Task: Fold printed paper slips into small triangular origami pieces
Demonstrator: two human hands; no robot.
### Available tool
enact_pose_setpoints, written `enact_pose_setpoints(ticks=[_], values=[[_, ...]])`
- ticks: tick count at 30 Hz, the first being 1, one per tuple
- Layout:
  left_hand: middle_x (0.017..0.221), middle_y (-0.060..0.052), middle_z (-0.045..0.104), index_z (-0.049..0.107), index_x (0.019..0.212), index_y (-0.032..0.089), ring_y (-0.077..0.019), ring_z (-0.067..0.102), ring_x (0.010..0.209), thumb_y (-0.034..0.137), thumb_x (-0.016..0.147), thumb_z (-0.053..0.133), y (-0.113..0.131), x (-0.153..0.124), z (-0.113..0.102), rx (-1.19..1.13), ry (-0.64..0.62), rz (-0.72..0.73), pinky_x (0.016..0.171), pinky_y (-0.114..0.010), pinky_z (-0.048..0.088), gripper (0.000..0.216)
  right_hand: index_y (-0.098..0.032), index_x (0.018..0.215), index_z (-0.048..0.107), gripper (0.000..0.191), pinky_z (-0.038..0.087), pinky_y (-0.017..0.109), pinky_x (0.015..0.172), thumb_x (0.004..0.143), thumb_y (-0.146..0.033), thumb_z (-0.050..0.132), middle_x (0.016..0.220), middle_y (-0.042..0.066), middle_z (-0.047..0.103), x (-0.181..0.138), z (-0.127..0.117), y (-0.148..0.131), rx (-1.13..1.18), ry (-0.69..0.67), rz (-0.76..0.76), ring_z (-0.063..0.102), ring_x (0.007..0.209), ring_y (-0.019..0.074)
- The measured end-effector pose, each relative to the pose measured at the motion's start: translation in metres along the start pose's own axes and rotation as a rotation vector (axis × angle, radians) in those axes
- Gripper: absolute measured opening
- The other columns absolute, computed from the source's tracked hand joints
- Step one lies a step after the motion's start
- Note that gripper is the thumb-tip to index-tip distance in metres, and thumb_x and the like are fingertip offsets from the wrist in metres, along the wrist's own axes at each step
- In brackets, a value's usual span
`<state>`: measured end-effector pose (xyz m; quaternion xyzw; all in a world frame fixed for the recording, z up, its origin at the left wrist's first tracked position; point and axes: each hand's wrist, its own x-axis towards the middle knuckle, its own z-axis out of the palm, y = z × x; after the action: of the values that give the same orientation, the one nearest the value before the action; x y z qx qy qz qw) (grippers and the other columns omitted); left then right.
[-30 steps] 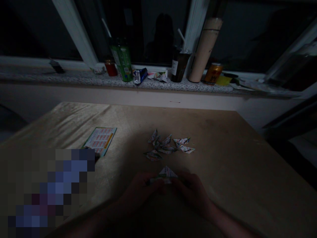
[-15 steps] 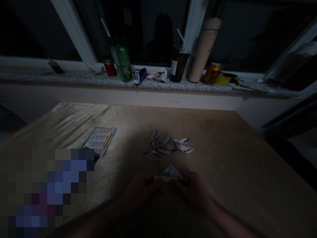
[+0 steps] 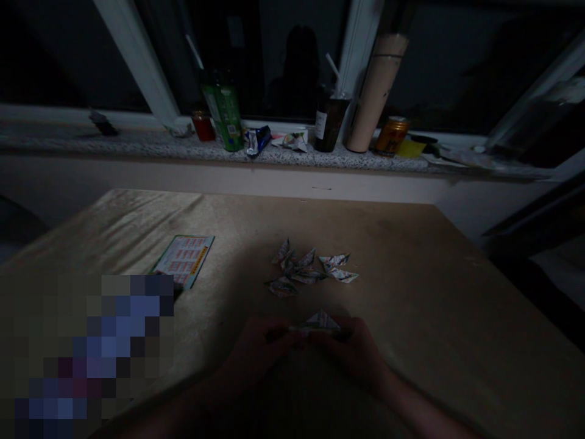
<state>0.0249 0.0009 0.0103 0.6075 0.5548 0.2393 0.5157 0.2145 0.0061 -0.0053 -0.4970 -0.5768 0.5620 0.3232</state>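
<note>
- Left hand: yours, drawn narrow, fingers and thumb pinching the left end of the folded paper.
- Right hand: yours, equally narrow, pinching the right end.
- Folded paper: one, printed, between your hands near the table's near side, peak towards the far edge. The two-ended hold presumably keeps its creases pressed. Whether it touches the tabletop you cannot tell — too dark.
- Paper pieces: several, pointed, some touching, just beyond your hands, roughly midway between left and right edges; likely grouped there to be near, yet out of your fingers' way.
- Printed card: one, left of the pieces, well apart from your hands. A pixelated patch hides the near left corner.
- Windowsill: past the far edge, bearing a green bottle and gold can.
- Room to move: broadest towards your right edge — ahead, the pieces limit you.
</note>
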Motion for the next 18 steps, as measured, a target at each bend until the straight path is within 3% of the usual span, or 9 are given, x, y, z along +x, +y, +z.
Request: enact_pose_setpoints(ticks=[3,5,7,10,12,14,18], values=[[0.071,0.002,0.071,0.073,0.079,0.019,-0.0167,0.063,0.069,0.037,0.08,0.058,-0.001,0.0,0.001,-0.039,0.029,-0.006,0.06,-0.02,0.044,0.024,-0.013,0.06,0.065,0.028,0.03,0.018,0.041,0.073,-0.038,0.064,0.05,-0.002,0.054,0.0,0.001,0.001,-0.061,0.052,0.009,0.044,0.046,0.0094],[0.078,0.002,0.072,0.072,0.085,0.021,-0.0181,0.065,0.075,0.035,0.081,0.057,-0.003,0.0,0.0,-0.049,0.04,0.015,0.066,-0.022,0.046,0.021,-0.013,0.066,0.067,0.024,0.034,0.018,0.044,0.073,-0.036,0.063,0.057,0.0,0.059,0.001,0.0,0.001,-0.091,0.092,-0.003,0.049,0.05,0.011],[0.097,0.0,0.07,0.072,0.083,0.022,-0.0196,0.062,0.092,0.03,0.081,0.058,-0.005,0.001,-0.001,-0.039,0.057,0.109,0.081,-0.025,0.045,0.016,-0.013,0.071,0.069,0.022,0.039,0.02,0.048,0.074,-0.034,0.062,0.063,0.001,0.063,0.002,-0.001,0.0,-0.1,0.133,-0.018,0.053,0.055,0.013],[0.124,-0.001,0.055,0.069,0.069,0.021,-0.0209,0.048,0.115,0.022,0.078,0.061,-0.009,0.004,-0.002,0.005,0.136,0.288,0.098,-0.027,0.034,0.012,-0.014,0.075,0.07,0.02,0.043,0.021,0.052,0.074,-0.033,0.063,0.067,0.002,0.066,0.002,-0.002,-0.001,-0.097,0.136,-0.055,0.057,0.06,0.0151],[0.119,-0.003,0.056,0.064,0.064,0.019,-0.0199,0.05,0.112,0.019,0.078,0.06,-0.011,0.005,-0.002,0.023,0.169,0.324,0.095,-0.027,0.036,0.014,-0.016,0.077,0.071,0.017,0.045,0.021,0.056,0.073,-0.031,0.065,0.072,0.003,0.067,0.002,-0.003,-0.003,-0.083,0.112,-0.085,0.06,0.065,0.0163],[0.101,-0.003,0.061,0.062,0.064,0.019,-0.0171,0.057,0.096,0.018,0.079,0.058,-0.012,0.005,-0.001,0.019,0.179,0.318,0.084,-0.025,0.043,0.015,-0.016,0.08,0.071,0.016,0.047,0.022,0.06,0.071,-0.029,0.067,0.077,0.003,0.069,0.002,-0.003,-0.005,-0.071,0.092,-0.102,0.062,0.07,0.0173],[0.082,-0.001,0.059,0.06,0.063,0.019,-0.0137,0.058,0.076,0.019,0.08,0.057,-0.011,0.005,0.0,0.016,0.195,0.298,0.069,-0.021,0.045,0.017,-0.015,0.076,0.071,0.015,0.046,0.021,0.055,0.07,-0.028,0.067,0.071,0.002,0.069,0.002,-0.002,-0.008,-0.093,0.101,-0.061,0.061,0.064,0.0168]])
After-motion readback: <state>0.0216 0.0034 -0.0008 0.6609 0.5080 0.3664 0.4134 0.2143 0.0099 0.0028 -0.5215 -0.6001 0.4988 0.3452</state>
